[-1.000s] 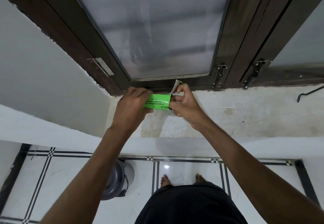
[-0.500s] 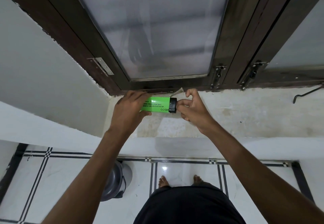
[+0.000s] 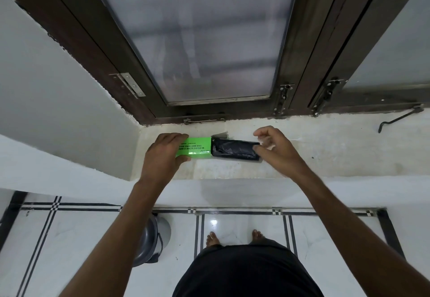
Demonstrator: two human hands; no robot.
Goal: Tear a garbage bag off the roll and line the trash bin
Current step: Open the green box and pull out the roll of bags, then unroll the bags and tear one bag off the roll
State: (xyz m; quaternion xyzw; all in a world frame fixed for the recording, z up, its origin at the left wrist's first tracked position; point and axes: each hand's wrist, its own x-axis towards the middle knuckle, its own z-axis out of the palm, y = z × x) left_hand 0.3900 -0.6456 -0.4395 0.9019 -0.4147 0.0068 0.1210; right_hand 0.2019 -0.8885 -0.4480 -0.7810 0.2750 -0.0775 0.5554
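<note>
Head view — left hand (image 3: 160, 157) grips green box (image 3: 197, 150), hiding its end; right hand (image 3: 279, 150) pinches bag roll (image 3: 235, 150) — blurred.

Home interior, frosted window (image 3: 197, 40), plastered sill (image 3: 325, 147), tiled floor (image 3: 244, 224)

green box (image 3: 197, 149) | upside-down print: "WE BELIEVE NATURE IS MORE" | rest illegible
</note>
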